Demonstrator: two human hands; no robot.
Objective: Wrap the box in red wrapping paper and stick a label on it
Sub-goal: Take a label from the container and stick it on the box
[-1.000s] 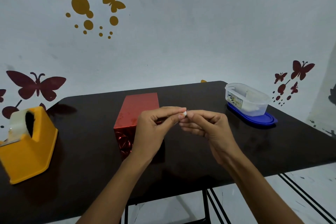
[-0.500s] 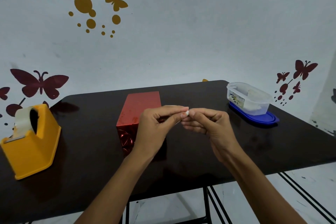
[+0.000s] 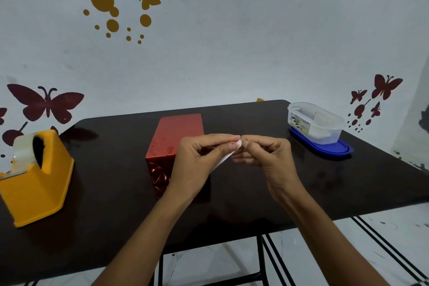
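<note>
The box wrapped in shiny red paper (image 3: 176,133) lies on the dark table (image 3: 111,193), its near end partly hidden behind my left hand. Above the table's middle, my left hand (image 3: 199,162) pinches a small white label (image 3: 228,155) between thumb and fingers. My right hand (image 3: 267,158) meets it fingertip to fingertip and pinches the label's top corner. Most of the label is hidden between the hands.
A yellow tape dispenser (image 3: 37,179) with a clear tape roll stands at the left edge. A clear plastic container (image 3: 315,123) sits on its blue lid (image 3: 325,146) at the back right. The wall with butterfly stickers is close behind the table.
Both hands stay together at the label. A longer strip of white label now shows below my left thumb. The view has shifted slightly.
</note>
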